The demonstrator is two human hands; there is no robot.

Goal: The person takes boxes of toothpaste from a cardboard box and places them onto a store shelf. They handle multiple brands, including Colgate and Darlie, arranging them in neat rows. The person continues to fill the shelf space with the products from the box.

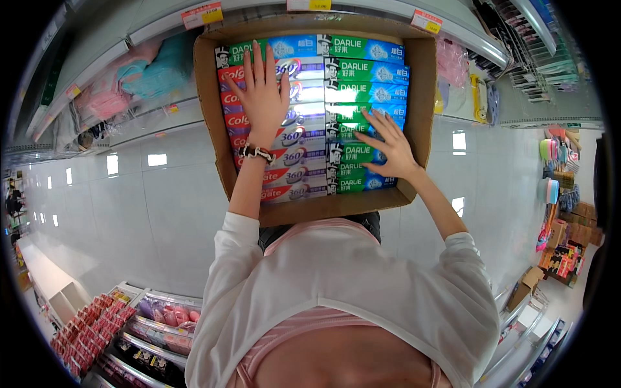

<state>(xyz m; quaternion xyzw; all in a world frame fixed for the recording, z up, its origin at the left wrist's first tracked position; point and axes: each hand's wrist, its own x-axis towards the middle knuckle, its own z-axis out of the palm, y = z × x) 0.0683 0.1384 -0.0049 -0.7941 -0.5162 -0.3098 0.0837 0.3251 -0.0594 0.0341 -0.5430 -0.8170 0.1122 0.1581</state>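
Observation:
A cardboard carton [421, 111] with its top open lies before me, holding two columns of toothpaste boxes. Red, white and purple Colgate boxes [303, 157] fill most of the left column, with one green and blue Darlie box [296, 46] at its far end. Several Darlie boxes [361, 70] make up the right column. My left hand [262, 97] lies spread over the upper left boxes, fingertips on the far Darlie box. Over the lower right Darlie boxes, my right hand [393, 145] rests with fingers apart. Neither hand grips a box.
Shelving with price tags [201, 15] runs just beyond the carton. Bagged teal goods [150, 72] hang at left, pink ones [453, 60] at right. Behind me stand shelves [165, 325] beside hanging red packets [92, 330]. Grey tiled floor [165, 213] shows on both sides.

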